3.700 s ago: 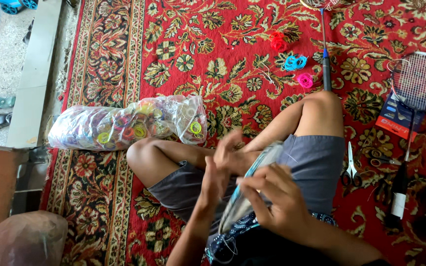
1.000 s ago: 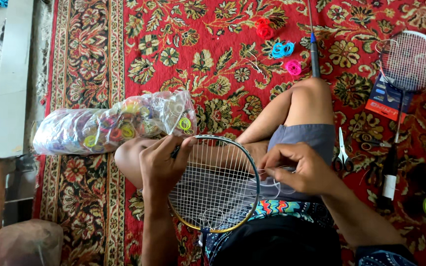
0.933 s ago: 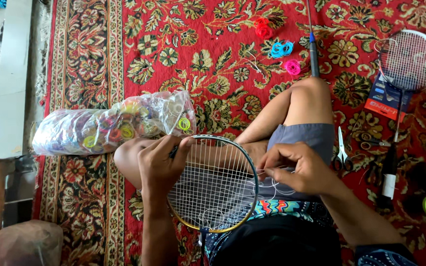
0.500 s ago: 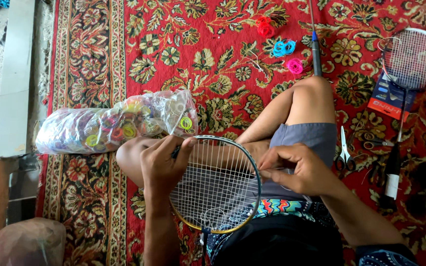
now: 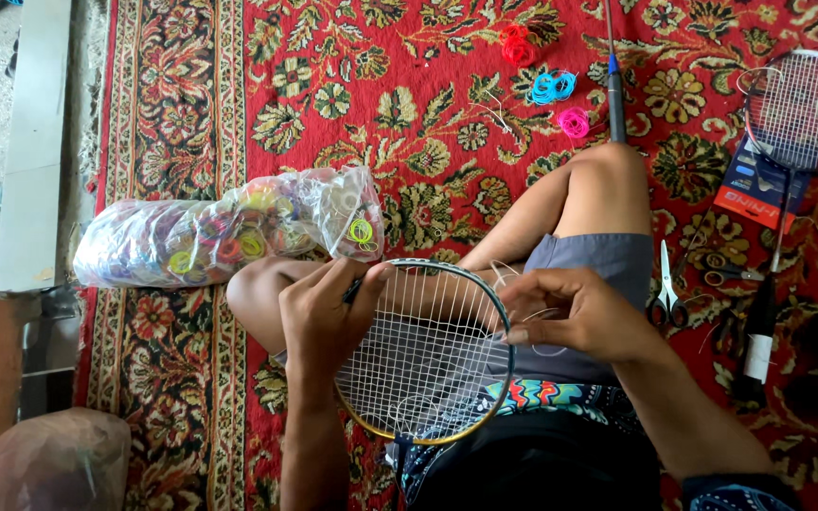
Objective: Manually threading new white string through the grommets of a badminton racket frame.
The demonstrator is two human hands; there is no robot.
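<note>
Red carpet [image 5: 409, 142] | racket [image 5: 428, 355] on lap | left hand [image 5: 324, 317] gripping frame, 10 o'clock | right hand [image 5: 575, 312] pinching string [image 5: 523, 322], 3 o'clock | risk: string slipping, tension lost.

Both forearms reach forward over the crossed bare legs. The left hand [image 5: 324, 317] curls in a loose fist, thumb extended to the right. The right hand [image 5: 575, 314] faces it, fingers bent, fingertips pinched together.

Bright, even daylight; sharp focus, soft shadows.
</note>
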